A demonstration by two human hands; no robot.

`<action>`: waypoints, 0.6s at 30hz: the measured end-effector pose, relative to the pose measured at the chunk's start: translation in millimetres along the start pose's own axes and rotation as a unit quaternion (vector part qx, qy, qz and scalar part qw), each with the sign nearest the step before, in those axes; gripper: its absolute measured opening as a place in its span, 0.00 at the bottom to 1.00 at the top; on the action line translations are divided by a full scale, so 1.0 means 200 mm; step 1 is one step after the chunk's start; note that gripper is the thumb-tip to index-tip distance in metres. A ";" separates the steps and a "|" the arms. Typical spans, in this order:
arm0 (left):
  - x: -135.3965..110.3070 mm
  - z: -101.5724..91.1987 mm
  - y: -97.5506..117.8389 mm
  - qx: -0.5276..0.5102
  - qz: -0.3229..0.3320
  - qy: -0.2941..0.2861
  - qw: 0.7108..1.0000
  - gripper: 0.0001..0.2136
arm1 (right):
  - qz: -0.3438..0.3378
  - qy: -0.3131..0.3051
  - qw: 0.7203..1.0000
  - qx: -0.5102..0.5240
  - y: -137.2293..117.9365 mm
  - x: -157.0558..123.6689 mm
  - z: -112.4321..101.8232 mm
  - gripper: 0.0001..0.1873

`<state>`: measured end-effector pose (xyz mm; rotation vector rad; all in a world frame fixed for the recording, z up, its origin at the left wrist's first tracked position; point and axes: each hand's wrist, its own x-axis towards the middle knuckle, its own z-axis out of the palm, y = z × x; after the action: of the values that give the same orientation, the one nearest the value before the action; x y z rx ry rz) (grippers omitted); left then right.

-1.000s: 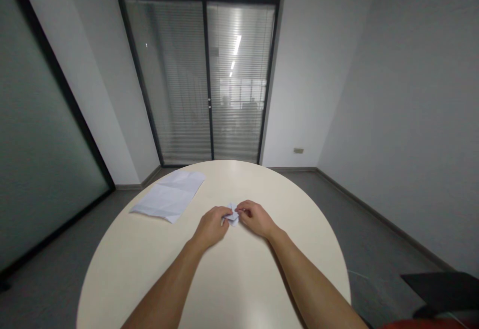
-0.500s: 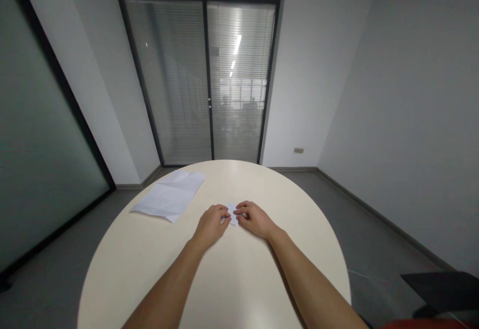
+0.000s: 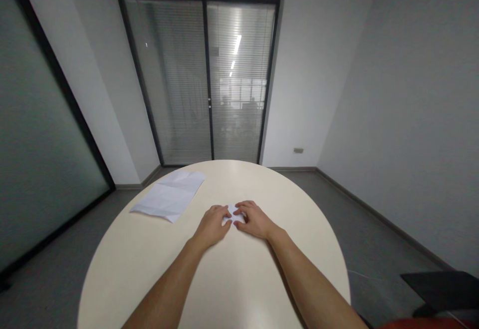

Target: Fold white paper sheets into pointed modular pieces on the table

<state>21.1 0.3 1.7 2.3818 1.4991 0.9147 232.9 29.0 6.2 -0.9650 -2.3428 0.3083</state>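
A small folded piece of white paper (image 3: 232, 214) lies on the round cream table (image 3: 224, 279), mostly covered by my hands. My left hand (image 3: 212, 225) rests with curled fingers on its left side. My right hand (image 3: 254, 219) presses its bent fingers down on the paper's right side. The fingertips of both hands meet over the paper. Only a small white corner shows between them.
A larger creased white sheet (image 3: 170, 196) lies flat at the table's far left. Beyond the table stand glass doors with blinds (image 3: 204, 79). A dark chair part (image 3: 441, 289) shows at the lower right.
My hands have closed together over the small paper and pressed it flatter against the table; less of it shows now. The large sheet has not moved.
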 end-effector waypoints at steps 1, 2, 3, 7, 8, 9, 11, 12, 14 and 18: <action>0.00 -0.01 0.00 0.000 -0.003 -0.003 1.000 0.09 | -0.003 -0.002 1.000 0.003 0.00 0.00 0.00 0.18; 0.00 -0.01 0.00 0.001 -0.005 -0.005 1.000 0.10 | -0.007 -0.003 1.000 0.006 -0.01 0.00 -0.01 0.18; 0.01 -0.01 0.00 0.001 -0.006 -0.008 1.000 0.11 | -0.011 -0.005 1.000 0.010 -0.01 0.00 -0.01 0.18; 0.01 -0.02 -0.01 -0.007 0.008 -0.031 0.999 0.12 | -0.001 -0.003 1.000 0.022 -0.03 0.00 -0.02 0.11; 0.01 -0.02 -0.01 -0.010 0.014 -0.036 0.999 0.12 | 0.004 0.000 1.000 0.021 -0.03 0.00 -0.02 0.09; 0.02 -0.03 0.00 -0.012 0.019 -0.040 0.999 0.11 | 0.007 0.002 1.000 0.019 -0.03 0.00 -0.02 0.08; 0.02 -0.03 0.00 -0.013 0.030 -0.040 0.999 0.10 | 0.000 0.000 1.000 0.014 -0.03 0.01 -0.01 0.09; 0.01 -0.04 0.00 -0.013 0.034 -0.039 0.999 0.10 | -0.008 -0.002 1.000 0.012 -0.02 0.01 -0.01 0.10; 0.01 -0.04 0.01 -0.013 0.036 -0.037 0.999 0.10 | -0.023 -0.011 1.000 0.009 -0.02 0.01 -0.01 0.15; 0.00 -0.02 0.01 -0.004 0.016 -0.036 0.999 0.13 | -0.043 -0.038 0.998 0.004 -0.02 0.01 -0.01 0.21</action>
<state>20.2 -1.4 6.6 2.4136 1.4329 0.8305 230.5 26.6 10.1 -0.8592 -2.4413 0.3251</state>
